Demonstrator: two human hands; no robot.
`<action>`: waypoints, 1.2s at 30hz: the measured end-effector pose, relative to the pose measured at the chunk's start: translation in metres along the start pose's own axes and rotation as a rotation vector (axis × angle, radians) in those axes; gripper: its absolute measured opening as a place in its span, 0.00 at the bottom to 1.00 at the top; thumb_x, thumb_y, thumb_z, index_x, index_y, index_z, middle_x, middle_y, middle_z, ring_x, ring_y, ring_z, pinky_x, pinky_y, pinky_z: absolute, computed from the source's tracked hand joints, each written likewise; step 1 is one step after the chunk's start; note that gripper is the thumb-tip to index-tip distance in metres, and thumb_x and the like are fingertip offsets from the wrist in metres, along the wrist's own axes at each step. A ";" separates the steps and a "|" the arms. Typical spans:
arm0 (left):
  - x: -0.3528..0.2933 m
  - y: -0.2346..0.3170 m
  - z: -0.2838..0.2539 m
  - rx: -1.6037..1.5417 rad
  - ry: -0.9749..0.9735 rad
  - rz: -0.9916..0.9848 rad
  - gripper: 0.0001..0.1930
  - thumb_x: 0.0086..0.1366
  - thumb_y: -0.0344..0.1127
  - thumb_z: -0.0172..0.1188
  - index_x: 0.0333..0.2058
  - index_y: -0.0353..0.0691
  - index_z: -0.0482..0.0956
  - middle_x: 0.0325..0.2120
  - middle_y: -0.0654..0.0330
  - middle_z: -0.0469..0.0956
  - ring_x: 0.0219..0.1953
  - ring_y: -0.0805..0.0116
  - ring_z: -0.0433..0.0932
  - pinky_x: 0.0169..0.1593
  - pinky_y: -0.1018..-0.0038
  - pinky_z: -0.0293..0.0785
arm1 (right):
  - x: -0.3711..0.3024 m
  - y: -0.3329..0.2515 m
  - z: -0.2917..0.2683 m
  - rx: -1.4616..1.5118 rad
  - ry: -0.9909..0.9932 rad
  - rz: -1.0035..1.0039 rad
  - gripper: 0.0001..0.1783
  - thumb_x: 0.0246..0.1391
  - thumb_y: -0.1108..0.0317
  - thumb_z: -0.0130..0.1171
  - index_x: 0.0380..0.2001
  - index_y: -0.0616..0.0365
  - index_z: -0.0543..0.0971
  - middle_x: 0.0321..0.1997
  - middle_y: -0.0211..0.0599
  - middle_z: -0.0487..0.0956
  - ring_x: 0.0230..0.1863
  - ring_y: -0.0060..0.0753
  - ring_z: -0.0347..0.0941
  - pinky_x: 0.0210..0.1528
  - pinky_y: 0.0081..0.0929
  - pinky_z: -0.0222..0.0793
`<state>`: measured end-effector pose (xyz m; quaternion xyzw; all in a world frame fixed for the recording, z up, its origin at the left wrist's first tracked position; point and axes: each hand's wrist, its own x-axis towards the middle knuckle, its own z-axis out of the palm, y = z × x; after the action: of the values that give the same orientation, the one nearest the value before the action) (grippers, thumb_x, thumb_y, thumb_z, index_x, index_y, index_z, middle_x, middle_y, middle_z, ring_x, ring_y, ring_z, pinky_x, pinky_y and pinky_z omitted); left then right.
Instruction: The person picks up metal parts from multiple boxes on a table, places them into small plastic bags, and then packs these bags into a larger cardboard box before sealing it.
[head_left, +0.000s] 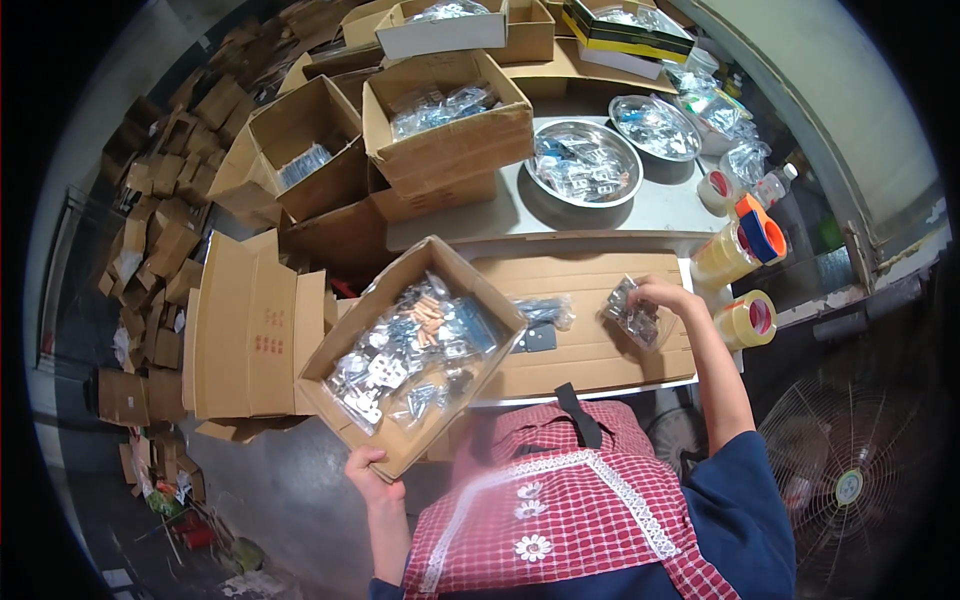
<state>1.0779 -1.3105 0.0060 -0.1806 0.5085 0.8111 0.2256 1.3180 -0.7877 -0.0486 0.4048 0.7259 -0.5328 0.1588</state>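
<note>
Brown cardboard box (410, 350); red-white check apron (570, 510); yellow tape rolls (748, 318); silver bowls (585, 163).

Left hand (372, 472) under tilted carton (330, 372), right hand (655, 295) on clear packet (635, 318) (hardware inside).

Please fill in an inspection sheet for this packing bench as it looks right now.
Surface: a flattened cardboard sheet covers the near bench; a pale table lies behind it.
Job's things: an open carton full of small bagged metal parts; a clear bag of parts.
Clutter: two steel bowls of bagged parts, tape rolls, a tape dispenser, a plastic bottle, more open boxes.
Grippers: left hand grips the carton's near corner; right hand holds the clear bag.
Cables: nothing seen.
Surroundings: stacked flat cartons and a heap of boxes on the left; a floor fan on the right.
</note>
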 end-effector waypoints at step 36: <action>0.006 0.013 0.031 0.141 -0.072 0.197 0.34 0.43 0.23 0.51 0.56 0.32 0.69 0.47 0.54 0.74 0.50 0.56 0.75 0.58 0.64 0.72 | 0.027 -0.054 0.043 -0.270 0.195 -0.635 0.05 0.54 0.67 0.58 0.32 0.56 0.78 0.27 0.41 0.80 0.32 0.39 0.78 0.36 0.36 0.71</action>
<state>1.0636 -1.2862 0.0250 -0.0843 0.5713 0.7975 0.1750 1.2516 -0.8208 -0.0477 0.1835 0.8912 -0.4137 -0.0323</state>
